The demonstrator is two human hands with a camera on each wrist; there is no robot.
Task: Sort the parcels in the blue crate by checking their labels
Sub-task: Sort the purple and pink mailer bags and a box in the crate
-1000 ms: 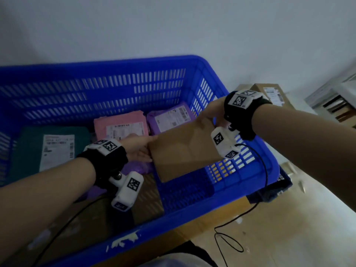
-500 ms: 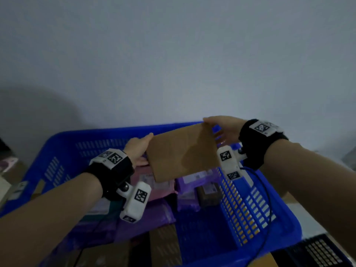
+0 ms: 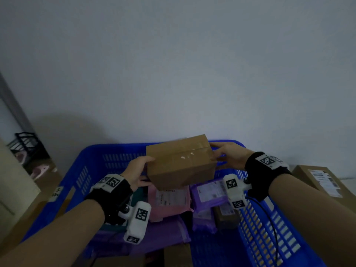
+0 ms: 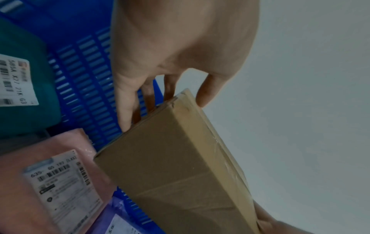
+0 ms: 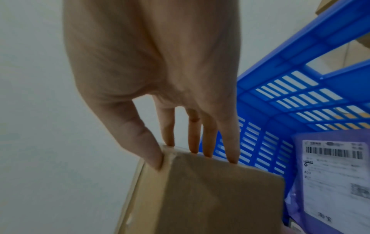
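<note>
Holding cardboard box [image 3: 181, 160] level | long axis left-right; left hand [image 3: 137, 171], right hand [image 3: 230, 155]

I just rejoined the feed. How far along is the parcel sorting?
Early, it seems. A labelled box lies outside the blue crate, perhaps already sorted. In hand: the left hand and right hand hold a brown cardboard box above the crate; no label shows on its visible faces. Left: the pink parcel, purple parcel, teal parcel and others remain inside.
</note>
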